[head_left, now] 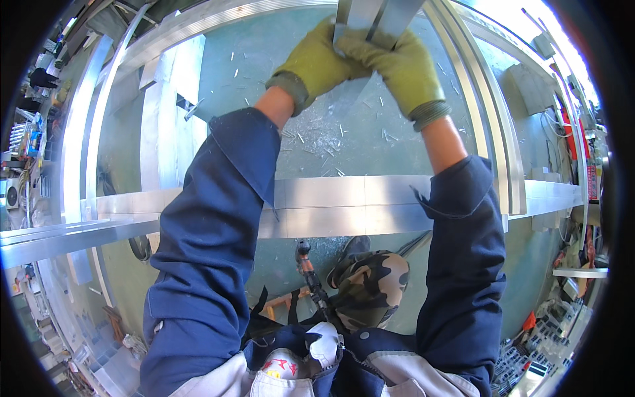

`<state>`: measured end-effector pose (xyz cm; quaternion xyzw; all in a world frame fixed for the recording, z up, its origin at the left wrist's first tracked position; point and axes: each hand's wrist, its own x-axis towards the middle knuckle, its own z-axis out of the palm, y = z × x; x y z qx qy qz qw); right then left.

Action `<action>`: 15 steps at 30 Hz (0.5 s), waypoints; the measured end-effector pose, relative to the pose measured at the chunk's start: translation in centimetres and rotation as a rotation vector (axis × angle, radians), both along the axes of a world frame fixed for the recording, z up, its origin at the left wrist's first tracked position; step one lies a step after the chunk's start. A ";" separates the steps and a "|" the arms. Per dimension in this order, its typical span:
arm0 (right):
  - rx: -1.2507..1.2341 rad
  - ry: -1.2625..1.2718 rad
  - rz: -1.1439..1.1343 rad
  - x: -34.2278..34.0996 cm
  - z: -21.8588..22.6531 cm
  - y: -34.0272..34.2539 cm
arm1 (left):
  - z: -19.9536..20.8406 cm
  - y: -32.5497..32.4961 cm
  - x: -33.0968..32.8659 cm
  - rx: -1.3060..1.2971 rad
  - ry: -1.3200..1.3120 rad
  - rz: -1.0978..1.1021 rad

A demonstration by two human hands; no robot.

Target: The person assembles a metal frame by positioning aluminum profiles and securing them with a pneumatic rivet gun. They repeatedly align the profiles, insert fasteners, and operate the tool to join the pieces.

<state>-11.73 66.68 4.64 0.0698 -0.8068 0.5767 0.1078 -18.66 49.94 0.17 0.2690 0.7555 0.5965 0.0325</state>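
Both my hands wear yellow-green work gloves and reach far forward, at the top middle of the view. They meet at the end of a silver metal profile (358, 12), which has a dark groove along it and runs out past the upper edge. My left hand (316, 65) is wrapped round the profile's left side. My right hand (405, 71) closes on its right side, with its fingers across toward the left glove. The gloves hide part of the profile's near end.
A wide metal beam (324, 206) crosses beneath my forearms. Long pale rails (477, 99) run along the right, and more silver profiles (161, 132) lie at left. Metal offcuts and shavings litter the green floor (304, 155). An orange-and-black tool (308, 266) is near my camouflage-clad leg (374, 284).
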 end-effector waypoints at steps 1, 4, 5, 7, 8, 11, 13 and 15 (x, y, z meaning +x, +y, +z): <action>-0.044 -0.060 0.034 0.3 -0.3 -0.2 | -1.2 -0.2 0.0 -0.013 -0.016 -0.033; -0.060 -0.144 0.059 -1.0 -7.3 -0.2 | -7.5 -0.6 -0.7 0.003 -0.168 -0.117; -0.037 -0.202 0.062 -1.1 -8.5 -0.3 | -9.3 -0.3 -0.6 -0.046 -0.153 -0.052; -0.185 -0.231 0.035 -1.1 -9.8 0.0 | -9.5 1.5 0.0 -0.135 -0.113 0.065; -0.254 -0.248 0.011 -0.9 -10.2 0.7 | -8.1 1.8 0.4 -0.267 -0.080 0.075; -0.203 -0.235 -0.031 0.4 -5.9 -1.0 | -6.1 0.4 0.7 -0.255 0.013 0.183; -0.182 -0.151 -0.008 0.5 -3.1 -0.3 | -2.6 0.6 0.9 -0.215 0.032 0.159; -0.065 -0.029 -0.046 0.9 0.4 -0.1 | 2.2 0.2 1.7 -0.131 0.121 0.145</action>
